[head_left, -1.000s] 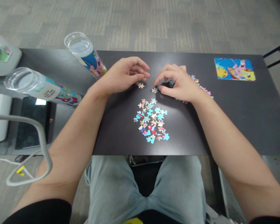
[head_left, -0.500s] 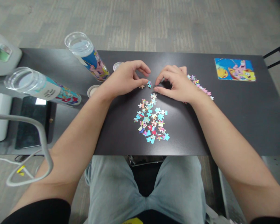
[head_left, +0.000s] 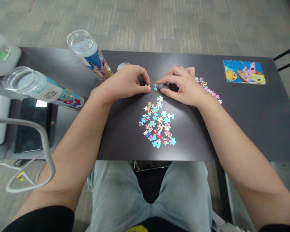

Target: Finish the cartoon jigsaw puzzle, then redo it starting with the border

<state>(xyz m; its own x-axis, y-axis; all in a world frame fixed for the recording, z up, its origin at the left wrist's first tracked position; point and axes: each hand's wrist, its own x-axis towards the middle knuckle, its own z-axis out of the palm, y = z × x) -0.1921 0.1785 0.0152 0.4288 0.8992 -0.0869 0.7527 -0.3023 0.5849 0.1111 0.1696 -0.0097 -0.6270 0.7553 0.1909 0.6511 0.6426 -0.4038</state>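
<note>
Turquoise, red and cream puzzle pieces [head_left: 160, 120] — dark tabletop [head_left: 125, 135], blue-pink-yellow card [head_left: 244, 72]

Soft, even light, faint shadows near hands [head_left: 183, 85], white glare on dark screen [head_left: 31, 129]

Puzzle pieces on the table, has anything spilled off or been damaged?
Nothing stands out: the scattered puzzle pieces lie on the dark table, none seen past its edge. Fine damage would be too small to tell.

Two hands [head_left: 128, 82] [head_left: 182, 84], two jars [head_left: 90, 58] [head_left: 45, 88], two clusters of puzzle pieces [head_left: 160, 120] [head_left: 209, 90], one picture card [head_left: 245, 72] and one tablet [head_left: 31, 129] are showing.
</note>
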